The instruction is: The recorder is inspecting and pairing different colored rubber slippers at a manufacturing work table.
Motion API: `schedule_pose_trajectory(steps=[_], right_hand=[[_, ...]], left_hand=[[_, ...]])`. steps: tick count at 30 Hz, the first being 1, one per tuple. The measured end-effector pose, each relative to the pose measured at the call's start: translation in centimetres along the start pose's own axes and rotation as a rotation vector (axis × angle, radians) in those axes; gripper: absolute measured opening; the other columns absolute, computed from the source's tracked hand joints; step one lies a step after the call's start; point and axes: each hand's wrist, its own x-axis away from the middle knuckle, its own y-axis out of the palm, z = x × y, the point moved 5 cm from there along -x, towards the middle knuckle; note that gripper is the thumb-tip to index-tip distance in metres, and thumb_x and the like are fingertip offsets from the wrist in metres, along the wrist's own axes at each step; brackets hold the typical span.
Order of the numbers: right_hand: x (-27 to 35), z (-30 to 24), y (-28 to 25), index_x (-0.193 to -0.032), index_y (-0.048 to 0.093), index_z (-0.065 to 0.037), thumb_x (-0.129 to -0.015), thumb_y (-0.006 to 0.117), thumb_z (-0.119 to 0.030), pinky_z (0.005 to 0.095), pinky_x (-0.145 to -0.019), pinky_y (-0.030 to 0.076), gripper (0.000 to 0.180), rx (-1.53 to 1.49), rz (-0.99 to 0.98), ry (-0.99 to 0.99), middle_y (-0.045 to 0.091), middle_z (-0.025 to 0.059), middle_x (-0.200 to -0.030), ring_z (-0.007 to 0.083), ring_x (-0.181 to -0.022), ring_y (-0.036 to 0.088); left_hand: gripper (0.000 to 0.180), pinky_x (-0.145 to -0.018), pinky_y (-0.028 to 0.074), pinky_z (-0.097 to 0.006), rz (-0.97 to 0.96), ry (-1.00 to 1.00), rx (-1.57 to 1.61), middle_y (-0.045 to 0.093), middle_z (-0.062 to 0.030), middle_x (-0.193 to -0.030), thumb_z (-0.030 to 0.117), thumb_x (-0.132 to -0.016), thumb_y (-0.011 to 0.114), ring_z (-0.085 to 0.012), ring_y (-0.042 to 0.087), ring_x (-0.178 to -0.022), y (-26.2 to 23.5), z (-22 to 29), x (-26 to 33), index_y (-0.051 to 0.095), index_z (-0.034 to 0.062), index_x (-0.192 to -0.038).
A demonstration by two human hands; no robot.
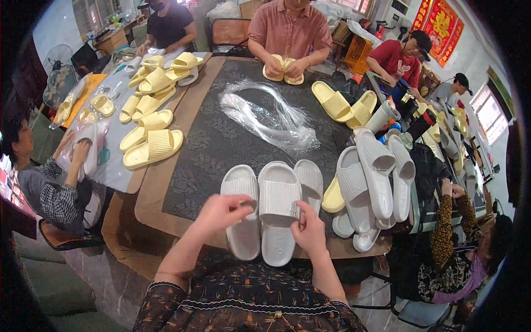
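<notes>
Two grey slide slippers lie side by side at the near table edge, toes pointing away: a left one [241, 238] and a middle one [279, 235]. A third grey slipper [311, 180] sits partly behind the middle one. Over the strap of the left slipper is my left hand [222, 213], its fingers bent with a gap between thumb and fingertips and nothing visible in them. My right hand [310, 229] is at the right side of the middle slipper, thumb and curled fingers closed against its edge by the strap.
Grey slippers [376, 177] are piled at the right, a yellow one [333, 196] beside them. Clear plastic strips [265, 116] lie on the dark mat [193, 177]. Yellow slippers [155, 146] cover the left table. Across from me, a person [290, 33] holds yellow slippers; others work around.
</notes>
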Motion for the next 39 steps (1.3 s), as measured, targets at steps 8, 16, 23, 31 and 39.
schedule_pose_trajectory(steps=[8, 16, 23, 31, 39], right_hand=[[0.5, 0.2, 0.7, -0.123, 0.05, -0.008, -0.071, 0.06, -0.002, 0.0338, -0.053, 0.046, 0.053, 0.022, 0.041, 0.042, 0.049, 0.007, -0.069, 0.02, -0.054, 0.05], [1.1, -1.0, -0.3, -0.112, 0.056, -0.006, -0.069, 0.069, -0.011, 0.0288, -0.051, 0.042, 0.046, 0.039, -0.051, 0.035, 0.046, 0.0039, -0.064, 0.0157, -0.053, 0.048], [-2.7, -4.0, -1.9, -0.084, 0.063, -0.008, -0.07, 0.075, -0.022, 0.0313, -0.057, 0.043, 0.024, 0.051, 0.051, -0.188, 0.052, 0.0047, -0.068, 0.0202, -0.06, 0.052], [-8.7, -7.1, 3.6, -0.099, 0.064, -0.007, -0.076, 0.071, -0.014, 0.0321, -0.06, 0.047, 0.025, -0.036, 0.112, -0.366, 0.062, 0.0076, -0.089, 0.021, -0.066, 0.057], [-9.4, -4.3, 5.8, -0.088, 0.068, -0.005, -0.079, 0.069, -0.018, 0.031, -0.059, 0.047, 0.016, -0.127, -0.023, -0.177, 0.064, 0.0087, -0.076, 0.0189, -0.063, 0.059]], left_hand=[[0.028, -0.085, 0.047, -0.04, 0.442, 0.126, -0.366, 0.062, -0.0133, -0.096, 0.025, -0.081, 0.061, -0.0305, 0.059, -0.094, -2.1, -2.7, -7.7, 0.066, 0.0089, -0.104], [0.013, -0.081, 0.048, -0.039, 0.173, 0.369, -0.274, 0.062, -0.0167, -0.092, 0.01, -0.08, 0.059, -0.0334, 0.059, -0.092, 0.8, -2.9, -9.4, 0.067, 0.0046, -0.087], [0.014, -0.081, 0.047, -0.038, 0.245, 0.43, -0.333, 0.065, -0.0096, -0.088, 0.016, -0.082, 0.062, -0.029, 0.059, -0.089, 2.4, -2.0, -6.5, 0.068, 0.0047, -0.087], [0.013, -0.077, 0.045, -0.038, 0.626, 0.543, -0.128, 0.064, -0.0097, -0.083, 0.016, -0.081, 0.064, -0.03, 0.057, -0.08, 0.4, -0.1, -7.0, 0.066, 0.0045, -0.087], [0.01, -0.065, 0.048, -0.031, 0.646, 0.406, 0.237, 0.065, -0.0083, -0.081, 0.008, -0.08, 0.066, -0.0193, 0.06, -0.074, 1.9, -2.8, -7.1, 0.067, 0.0035, -0.089]])
